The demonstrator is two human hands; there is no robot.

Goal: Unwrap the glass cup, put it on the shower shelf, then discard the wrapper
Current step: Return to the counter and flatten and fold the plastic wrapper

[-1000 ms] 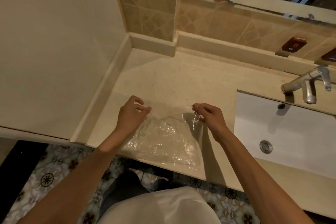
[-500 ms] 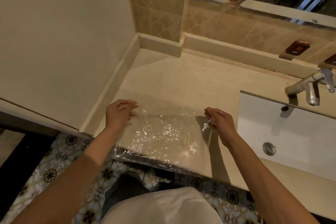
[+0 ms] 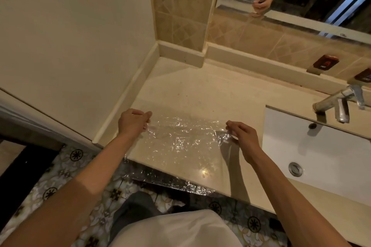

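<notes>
While it lies spread across the front of the pale beige stone vanity counter [image 3: 200,90], the clear, crinkled plastic wrapper [image 3: 180,146] looks like a wide, nearly flat sheet, its wrinkles catching bright glints of light. Its near edge hangs past the counter's front lip, showing silvery against the dark patterned floor tiles [image 3: 66,168] below. The left hand [image 3: 132,122] sits at the sheet's far left corner, knuckles up, with thumb and curled fingers pinching the film. The right hand [image 3: 244,136] holds the far right corner in the same way, its fingertips closed on a small bunched fold of plastic, the wrist bent and the forearm reaching in from the lower right. Both arms stretch forward from the person's white top, well apart, so the wrapper is drawn out between them. Just right of the right hand lies the white rectangular sink basin [image 3: 321,152], with a chrome tap [image 3: 337,104] above its far rim.
</notes>
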